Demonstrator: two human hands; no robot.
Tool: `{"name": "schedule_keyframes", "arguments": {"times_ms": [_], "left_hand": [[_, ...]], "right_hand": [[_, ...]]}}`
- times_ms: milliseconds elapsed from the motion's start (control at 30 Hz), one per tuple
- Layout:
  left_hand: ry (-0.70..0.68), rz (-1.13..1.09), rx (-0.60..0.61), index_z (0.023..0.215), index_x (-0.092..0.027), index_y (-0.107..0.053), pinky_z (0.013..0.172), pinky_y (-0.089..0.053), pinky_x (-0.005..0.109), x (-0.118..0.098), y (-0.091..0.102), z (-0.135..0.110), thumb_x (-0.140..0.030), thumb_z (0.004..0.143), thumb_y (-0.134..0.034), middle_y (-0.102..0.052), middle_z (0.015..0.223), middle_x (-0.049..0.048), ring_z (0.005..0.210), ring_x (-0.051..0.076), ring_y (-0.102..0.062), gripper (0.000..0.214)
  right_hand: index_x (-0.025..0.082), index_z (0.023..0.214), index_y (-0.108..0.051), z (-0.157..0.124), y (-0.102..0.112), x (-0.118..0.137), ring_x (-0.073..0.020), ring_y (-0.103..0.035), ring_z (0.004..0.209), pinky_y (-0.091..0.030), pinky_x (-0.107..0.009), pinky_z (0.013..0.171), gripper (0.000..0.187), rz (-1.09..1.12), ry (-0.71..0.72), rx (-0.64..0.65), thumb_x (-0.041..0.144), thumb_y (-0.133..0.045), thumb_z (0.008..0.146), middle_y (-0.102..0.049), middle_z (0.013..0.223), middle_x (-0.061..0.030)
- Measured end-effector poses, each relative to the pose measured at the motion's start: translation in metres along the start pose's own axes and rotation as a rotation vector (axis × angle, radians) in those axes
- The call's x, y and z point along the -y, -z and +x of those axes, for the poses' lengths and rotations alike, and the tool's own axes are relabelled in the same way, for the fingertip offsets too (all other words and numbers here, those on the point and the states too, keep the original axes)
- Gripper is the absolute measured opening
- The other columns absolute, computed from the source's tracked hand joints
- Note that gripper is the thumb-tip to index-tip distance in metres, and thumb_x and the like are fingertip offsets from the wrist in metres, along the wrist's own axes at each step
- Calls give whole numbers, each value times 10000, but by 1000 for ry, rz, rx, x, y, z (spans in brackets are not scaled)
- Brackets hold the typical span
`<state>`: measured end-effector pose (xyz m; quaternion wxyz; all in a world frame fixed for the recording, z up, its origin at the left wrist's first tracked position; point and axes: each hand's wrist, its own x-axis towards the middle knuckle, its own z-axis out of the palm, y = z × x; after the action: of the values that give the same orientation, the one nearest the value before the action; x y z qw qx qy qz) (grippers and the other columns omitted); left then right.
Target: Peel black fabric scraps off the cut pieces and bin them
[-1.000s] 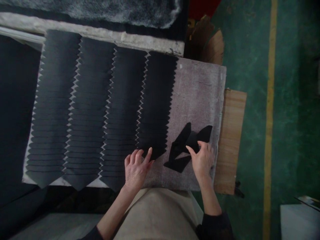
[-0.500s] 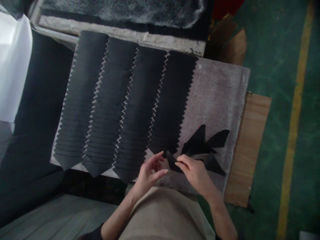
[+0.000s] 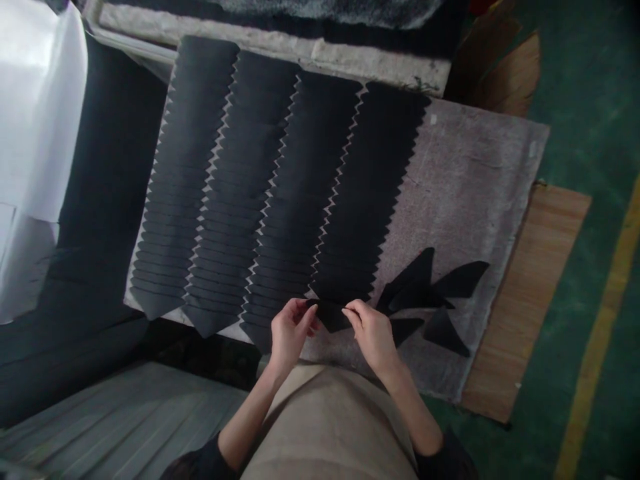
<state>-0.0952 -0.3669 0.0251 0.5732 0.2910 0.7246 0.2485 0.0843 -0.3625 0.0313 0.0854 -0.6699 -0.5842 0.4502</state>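
Both my hands pinch one black pointed piece at the near end of the fourth row. My left hand grips its left end and my right hand grips its right end. Several rows of overlapped black pieces lie side by side on a grey felt board, each piece overlapping the one before. A small loose pile of black pieces lies on the felt just right of my right hand.
A wooden board sticks out under the felt's right side. Green floor with a yellow line is at the right. White sheet material and dark cloth lie at the left. A grey fuzzy mat is beyond.
My right hand took one black piece from the loose pile and carried it left; my left hand came up to pinch its other end. The view shifted left.
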Motion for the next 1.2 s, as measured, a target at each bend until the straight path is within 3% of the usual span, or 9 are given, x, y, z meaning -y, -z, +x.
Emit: {"name": "schedule_keyframes", "arguments": {"times_ms": [200,433,600,733,800,967,1200], "left_hand": [[-24,-32,-7,1000,-194,-544,486,-520,231,7,3,-1,-401,830,-663,-694,779,14,570,149,-670,293],[-133,144,11,1035,-197,-544,508,-501,221,14,6,-6,-357,908,-562,-655,723,-6,566,131,-631,205],[-494,585,46,1040,-194,-608,669,-536,260,18,12,-9,-219,938,-503,-665,890,36,729,139,-641,148],[-844,820,48,1159,-193,-617,898,-541,378,19,10,-7,-133,920,-509,-653,1141,103,1082,234,-607,269],[-926,909,49,1260,-198,-581,1000,-498,438,23,8,-5,-128,916,-514,-614,1259,118,1220,269,-536,357],[-930,1083,44,1350,-207,-532,1032,-466,460,32,5,-1,-155,916,-533,-567,1345,130,1271,299,-499,437],[-920,1123,32,1348,-233,-546,996,-458,443,28,3,0,-161,907,-553,-601,1290,127,1232,297,-523,447]], "right_hand": [[212,875,-598,7,-3,6,-150,-659,744,-403,-221,664,204,-124,22,-48,286,-446,988,-697,819,-25],[214,866,-601,15,4,3,-139,-652,744,-389,-219,666,185,-110,53,-18,280,-473,983,-696,829,-13],[211,844,-602,19,3,4,-135,-645,714,-373,-227,638,173,-120,43,-20,271,-501,970,-691,802,-4],[216,858,-602,20,0,6,-141,-650,712,-361,-235,616,143,-147,38,-15,263,-516,962,-699,813,-2],[219,864,-600,19,0,6,-145,-655,717,-359,-238,611,131,-156,29,-20,266,-522,959,-705,823,-2],[209,838,-600,13,9,0,-161,-650,667,-354,-247,593,140,-170,-77,-51,307,-566,933,-699,749,-12],[209,786,-597,5,22,-10,-141,-618,603,-355,-231,584,164,-76,-158,14,283,-560,928,-676,671,4]]}}
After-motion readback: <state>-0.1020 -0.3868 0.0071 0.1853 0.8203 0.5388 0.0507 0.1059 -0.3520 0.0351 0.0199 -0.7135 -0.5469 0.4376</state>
